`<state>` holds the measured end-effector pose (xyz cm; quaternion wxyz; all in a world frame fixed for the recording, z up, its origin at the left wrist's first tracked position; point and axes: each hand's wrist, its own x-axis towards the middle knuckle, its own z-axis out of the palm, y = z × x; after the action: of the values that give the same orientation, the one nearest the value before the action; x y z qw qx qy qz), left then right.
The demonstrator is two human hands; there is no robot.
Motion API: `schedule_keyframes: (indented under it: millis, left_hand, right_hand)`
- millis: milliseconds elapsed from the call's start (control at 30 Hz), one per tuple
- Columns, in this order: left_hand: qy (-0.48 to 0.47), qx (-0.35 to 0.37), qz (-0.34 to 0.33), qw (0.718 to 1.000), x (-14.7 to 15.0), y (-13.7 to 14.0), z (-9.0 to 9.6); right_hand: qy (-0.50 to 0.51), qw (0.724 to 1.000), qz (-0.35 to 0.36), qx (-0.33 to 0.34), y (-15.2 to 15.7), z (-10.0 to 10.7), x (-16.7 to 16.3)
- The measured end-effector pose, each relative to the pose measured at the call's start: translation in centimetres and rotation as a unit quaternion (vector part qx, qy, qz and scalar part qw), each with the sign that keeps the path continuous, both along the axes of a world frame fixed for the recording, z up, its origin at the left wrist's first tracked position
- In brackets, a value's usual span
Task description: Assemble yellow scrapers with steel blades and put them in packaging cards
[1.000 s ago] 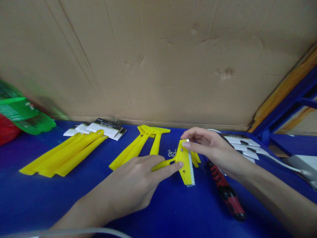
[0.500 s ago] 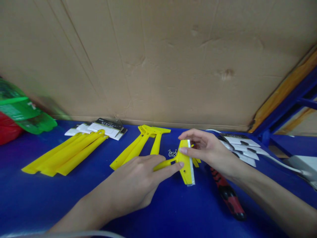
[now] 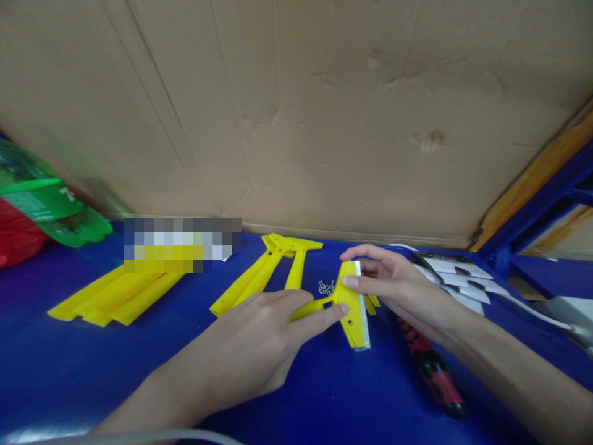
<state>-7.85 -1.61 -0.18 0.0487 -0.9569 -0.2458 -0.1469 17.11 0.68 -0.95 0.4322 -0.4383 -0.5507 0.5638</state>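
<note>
A yellow scraper (image 3: pixel 352 315) with a wide head and a silvery blade strip along its right edge is held between both hands. My left hand (image 3: pixel 264 340) is wrapped round its handle, the index finger stretched onto the head. My right hand (image 3: pixel 393 278) pinches the upper end of the head, thumb on the near face and fingers behind it. Just left of the head lies a small pile of screws (image 3: pixel 326 287). Under my right forearm rests a red and black screwdriver-like handle (image 3: pixel 433 371), its front end hidden.
Yellow scraper handles (image 3: pixel 252 272) lie mid-table near the cardboard wall (image 3: pixel 296 123). More yellow handles (image 3: pixel 125 296) are at the left, partly pixelated. A green bottle (image 3: pixel 55 204) and a red bag (image 3: pixel 18 235) stand far left. White packets (image 3: pixel 463 278) lie right, beside a white cable (image 3: pixel 532 306).
The whole view has shifted slightly, with things appearing a little further right. Both hands keep the same hold on the scraper.
</note>
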Motion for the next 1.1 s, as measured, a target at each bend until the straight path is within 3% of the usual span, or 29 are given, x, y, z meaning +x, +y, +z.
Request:
schedule_keyframes:
  millis: [200,467,933,1100]
  left_hand:
    - [0.002,-0.012,0.01,1.0,0.0,0.0,0.0]
    - [-0.018,-0.006,0.005,1.0,0.0,0.0,0.1]
    - [-0.009,0.003,0.008,1.0,0.0,0.0,0.0]
    - [-0.013,0.002,0.008,1.0,-0.1,0.1,0.0]
  right_hand:
    - [-0.007,1.0,0.02,0.005,0.5,-0.5,0.1]
    - [-0.047,0.999,0.02,0.019,-0.4,0.8,-0.4]
    - [-0.09,0.992,0.041,0.08,-0.4,0.9,0.0]
    - [-0.08,0.993,0.05,0.071,-0.2,1.0,0.3]
